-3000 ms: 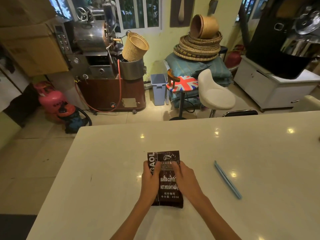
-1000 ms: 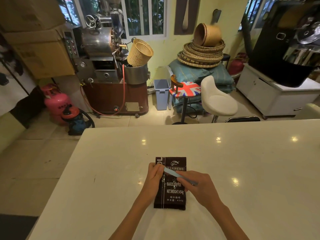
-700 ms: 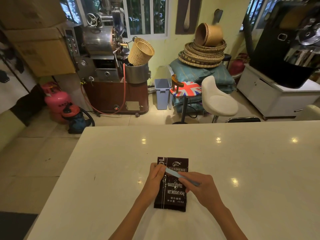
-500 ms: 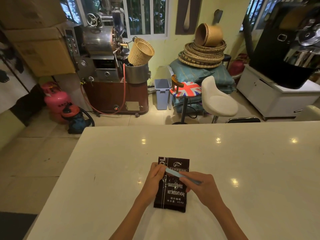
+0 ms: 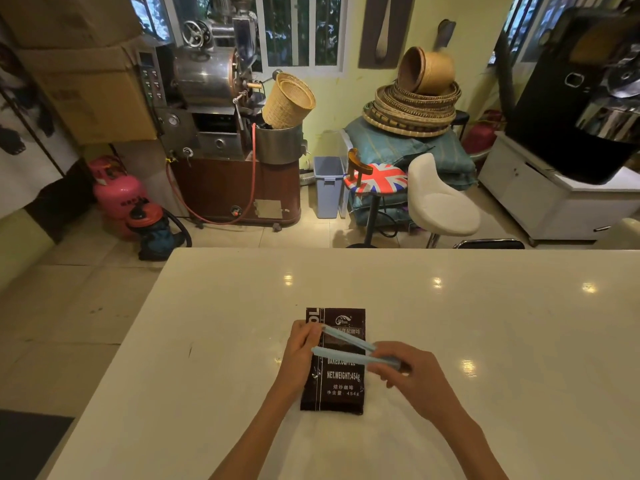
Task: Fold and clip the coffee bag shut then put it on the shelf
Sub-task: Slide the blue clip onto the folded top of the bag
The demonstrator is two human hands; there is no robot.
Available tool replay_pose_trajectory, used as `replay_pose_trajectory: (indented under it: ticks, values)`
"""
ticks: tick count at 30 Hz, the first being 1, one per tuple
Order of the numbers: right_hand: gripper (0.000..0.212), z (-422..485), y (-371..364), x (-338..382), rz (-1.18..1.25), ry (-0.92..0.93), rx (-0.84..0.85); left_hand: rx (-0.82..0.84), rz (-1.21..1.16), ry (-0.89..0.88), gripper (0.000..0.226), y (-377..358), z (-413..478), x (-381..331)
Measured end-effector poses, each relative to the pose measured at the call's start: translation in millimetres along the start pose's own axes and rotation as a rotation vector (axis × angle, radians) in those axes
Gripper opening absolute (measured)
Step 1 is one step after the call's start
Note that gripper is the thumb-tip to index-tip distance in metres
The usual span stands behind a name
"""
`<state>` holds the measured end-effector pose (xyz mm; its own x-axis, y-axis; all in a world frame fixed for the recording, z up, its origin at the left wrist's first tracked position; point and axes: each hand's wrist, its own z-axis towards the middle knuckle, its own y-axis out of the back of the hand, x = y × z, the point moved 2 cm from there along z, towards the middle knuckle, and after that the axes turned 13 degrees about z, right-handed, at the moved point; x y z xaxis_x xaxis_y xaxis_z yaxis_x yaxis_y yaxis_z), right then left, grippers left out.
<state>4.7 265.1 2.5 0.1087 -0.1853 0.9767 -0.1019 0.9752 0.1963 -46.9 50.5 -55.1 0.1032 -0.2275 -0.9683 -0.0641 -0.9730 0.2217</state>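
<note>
coffee bag (image 5: 341,382), "NET.WEIGHT:454g", open clip (image 5: 349,348)

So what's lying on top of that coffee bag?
A light blue clip, opened in a V across the coffee bag, held by both hands. Their fingers cover the clip's ends.

Coffee bag (image 5: 341,379) on table (image 5: 485,323), clip (image 5: 349,346) across it.

white counter (image 5: 485,341), coffee roaster (image 5: 214,98), baskets (image 5: 412,102)
</note>
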Motion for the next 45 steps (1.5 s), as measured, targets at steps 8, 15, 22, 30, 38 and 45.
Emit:
replay_pose_trajectory:
  ticks: [8,15,22,30,38,45]
  values:
    - [0.024,11.2,84.6,-12.6,0.194,-0.093,-0.349,-0.095,0.078,-0.141,0.029,10.4,-4.6,8.4]
    - [0.024,36.9,42.6,-19.2,0.133,-0.171,-0.124,-0.017,-0.161,-0.039,0.069,-2.3,-6.6,8.8]
    - [0.053,52.5,10.6,-19.9,0.138,-0.172,-0.016,0.000,-0.139,0.016,0.070,-9.2,-1.3,8.2]
    - [0.056,55.1,-5.0,-26.9,0.186,-0.244,-0.101,0.070,-0.104,0.100,0.073,-13.3,6.6,2.9]
    - [0.052,59.1,-11.0,-32.8,0.203,-0.215,-0.130,0.002,-0.099,0.129,0.063,-12.4,8.4,2.4]
    - [0.043,63.3,-20.3,-37.7,0.314,-0.213,-0.170,-0.002,-0.050,0.157,0.070,-9.0,14.1,4.8]
